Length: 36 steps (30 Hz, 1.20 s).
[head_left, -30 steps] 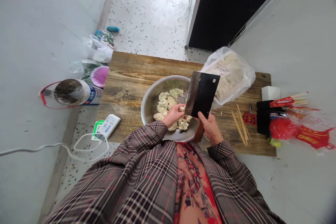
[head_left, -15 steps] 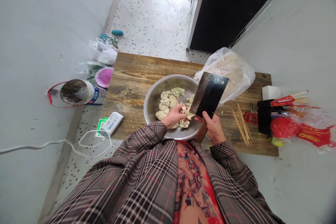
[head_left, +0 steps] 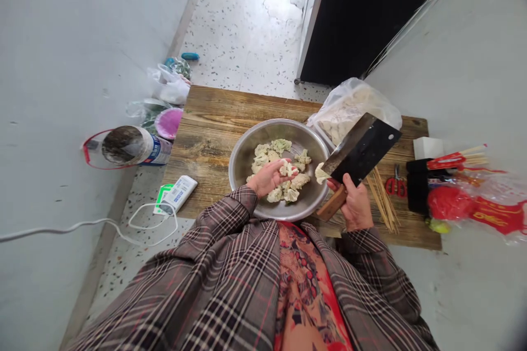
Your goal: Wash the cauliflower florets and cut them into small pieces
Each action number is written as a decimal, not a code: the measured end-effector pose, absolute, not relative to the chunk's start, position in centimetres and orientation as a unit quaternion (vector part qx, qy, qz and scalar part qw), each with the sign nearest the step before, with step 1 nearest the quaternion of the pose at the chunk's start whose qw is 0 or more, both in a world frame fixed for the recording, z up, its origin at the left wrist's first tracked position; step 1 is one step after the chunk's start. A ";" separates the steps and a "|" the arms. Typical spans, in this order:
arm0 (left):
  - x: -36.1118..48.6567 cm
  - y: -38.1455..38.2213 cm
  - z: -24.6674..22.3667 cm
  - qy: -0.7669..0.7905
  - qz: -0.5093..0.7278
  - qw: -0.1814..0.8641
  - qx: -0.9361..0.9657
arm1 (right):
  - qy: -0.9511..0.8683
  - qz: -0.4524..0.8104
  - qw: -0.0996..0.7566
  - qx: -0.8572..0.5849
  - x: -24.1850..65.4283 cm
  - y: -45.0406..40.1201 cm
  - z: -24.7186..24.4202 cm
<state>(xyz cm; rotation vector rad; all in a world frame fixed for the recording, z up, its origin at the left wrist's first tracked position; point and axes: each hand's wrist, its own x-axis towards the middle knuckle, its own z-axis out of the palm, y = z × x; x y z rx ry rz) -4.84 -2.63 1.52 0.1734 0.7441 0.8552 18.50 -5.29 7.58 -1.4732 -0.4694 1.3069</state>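
A metal basin (head_left: 242, 145) holds several cauliflower florets (head_left: 280, 146). Over it, my left hand (head_left: 269, 177) is turned palm up with a cauliflower piece (head_left: 287, 169) resting on its fingers. My right hand (head_left: 354, 202) grips a cleaver (head_left: 362, 148), its broad dark blade tilted up to the right and its wooden handle pointing down to the left. Another floret (head_left: 321, 174) is at the blade's lower left edge, over the basin's right rim; whether fingers of my right hand touch it is hidden by the blade.
The basin stands on a wooden table (head_left: 206, 131). Behind it on the right lies a plastic bag (head_left: 349, 101). Skewers (head_left: 382, 203), red scissors (head_left: 396, 184) and red packages are further right. A power bank (head_left: 181, 193) with a cable and a bucket (head_left: 135, 145) are left.
My right hand and the cleaver have moved right, away from my left hand, and a floret now shows beside the blade. My left hand has opened palm up under its cauliflower piece.
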 end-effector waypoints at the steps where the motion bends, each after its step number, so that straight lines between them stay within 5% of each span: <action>1: -4.8 -2.3 1.5 0.345 0.407 0.843 0.066 | -0.191 0.549 0.529 -0.618 18.3 -5.4 7.6; 6: -4.8 -1.4 1.2 0.389 0.400 0.826 0.082 | -0.156 0.554 0.531 -0.622 17.5 -6.0 7.4; 11: -5.0 -2.3 0.5 0.554 0.386 0.703 0.223 | -0.127 0.575 0.525 -0.614 17.3 -6.3 6.9; 20: -1.9 -5.0 2.6 0.360 0.379 0.773 0.360 | -0.096 0.620 0.517 -0.582 14.5 -6.8 6.4; 36: -3.0 -4.7 4.1 0.380 0.417 0.769 0.300 | -0.153 0.646 0.478 -0.575 13.8 -7.9 8.7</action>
